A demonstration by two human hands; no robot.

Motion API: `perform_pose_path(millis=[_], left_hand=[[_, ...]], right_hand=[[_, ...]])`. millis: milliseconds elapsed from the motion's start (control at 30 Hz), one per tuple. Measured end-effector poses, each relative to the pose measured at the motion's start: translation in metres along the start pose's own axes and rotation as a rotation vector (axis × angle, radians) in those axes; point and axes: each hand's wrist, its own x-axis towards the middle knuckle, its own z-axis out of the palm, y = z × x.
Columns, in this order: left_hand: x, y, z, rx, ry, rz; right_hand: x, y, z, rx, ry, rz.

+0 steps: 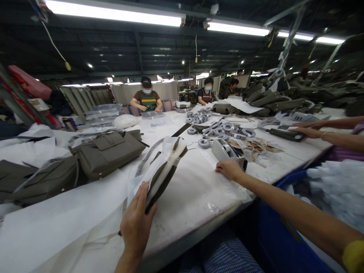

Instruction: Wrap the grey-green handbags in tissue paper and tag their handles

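My left hand is closed around the near end of a dark olive bag, held tilted on its edge with white wrapping paper along it. The bag's far end points away from me. My right hand is at the near side of a grey tape dispenser, its fingers curled together. Whatever lies between those fingertips is hidden. Left of the held bag, a finished olive handbag rests on the white table, with another olive bag beside it.
Wrapped grey strap coils and brown tags lie beyond the dispenser. White paper sheets cover the table's left side. A co-worker's hands touch an olive piece at right. A blue bin with white stuffing stands below the edge.
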Motion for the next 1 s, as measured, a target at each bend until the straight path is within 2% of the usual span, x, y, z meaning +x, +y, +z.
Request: perform_pose_path(millis=[233, 333, 433, 500, 567, 667, 733, 833, 933, 1000], left_hand=[[-0.001, -0.003, 0.000, -0.001, -0.024, 0.034], [-0.002, -0.003, 0.001, 0.006, -0.025, 0.037], [-0.001, -0.002, 0.002, 0.006, -0.026, 0.034], [-0.001, -0.001, 0.003, -0.004, -0.030, 0.033], [0.000, 0.000, 0.003, -0.014, -0.037, 0.031], [0.000, 0.001, 0.005, -0.015, -0.041, 0.029], [-0.001, 0.002, 0.006, -0.012, -0.034, 0.043], [-0.001, 0.003, 0.009, -0.003, -0.034, 0.081], [-0.001, 0.005, 0.012, 0.005, -0.043, 0.104], [0.000, 0.007, 0.012, 0.011, -0.049, 0.108]], right_hand=[[-0.002, -0.013, -0.018, 0.092, 0.067, -0.009], [-0.011, -0.028, -0.030, 0.165, 0.059, -0.094], [-0.021, -0.044, -0.035, 0.344, -0.061, -0.251], [-0.026, -0.053, -0.030, 0.501, -0.134, -0.302], [-0.028, -0.062, -0.015, 0.546, -0.111, -0.234], [-0.028, -0.080, 0.017, 0.398, -0.015, -0.085], [-0.023, -0.094, 0.034, 0.321, -0.012, -0.107], [-0.005, -0.118, 0.042, 0.316, -0.025, -0.326], [0.027, -0.139, 0.033, 0.437, -0.022, -0.655], [0.048, -0.151, 0.027, 0.519, 0.005, -0.782]])
